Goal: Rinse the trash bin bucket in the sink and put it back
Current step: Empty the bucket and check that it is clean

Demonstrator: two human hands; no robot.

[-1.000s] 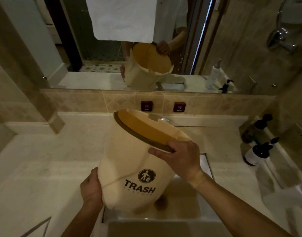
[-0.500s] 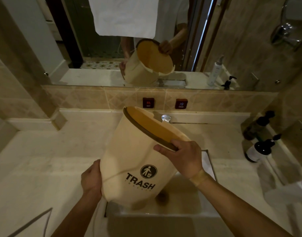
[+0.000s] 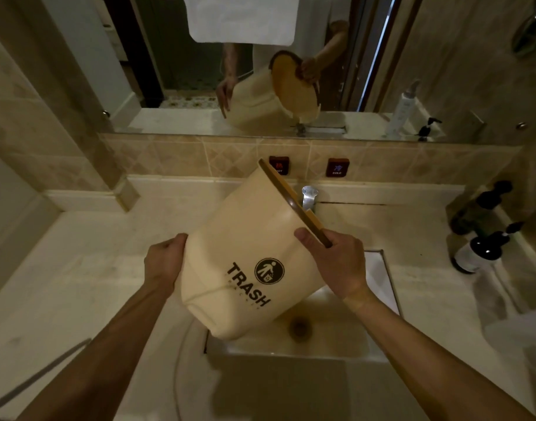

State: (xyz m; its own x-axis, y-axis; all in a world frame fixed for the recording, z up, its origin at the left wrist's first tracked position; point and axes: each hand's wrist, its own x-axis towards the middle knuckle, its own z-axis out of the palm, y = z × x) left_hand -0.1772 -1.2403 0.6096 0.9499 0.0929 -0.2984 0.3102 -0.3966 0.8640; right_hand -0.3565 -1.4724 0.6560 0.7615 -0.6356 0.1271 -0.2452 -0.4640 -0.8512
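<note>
A cream trash bin bucket (image 3: 245,238) with a brown rim and black "TRASH" lettering hangs tipped over the sink (image 3: 330,341), its mouth turned away toward the faucet (image 3: 308,196) and the wall. My right hand (image 3: 333,262) grips the rim on the near right side. My left hand (image 3: 166,262) holds the bucket's lower left wall near the base. The drain (image 3: 300,326) shows below the bucket's right edge. I cannot see inside the bucket directly; the mirror shows its orange-brown inside.
Red hot (image 3: 278,165) and cold (image 3: 337,167) buttons sit on the tiled backsplash. Two dark pump bottles (image 3: 485,247) stand on the counter at right. Pale counter (image 3: 93,268) stretches to the left. A mirror (image 3: 382,71) spans the wall.
The bucket has tipped further, its mouth swinging away toward the faucet and wall. My left hand slid up along the side and my right hand stayed on the rim.
</note>
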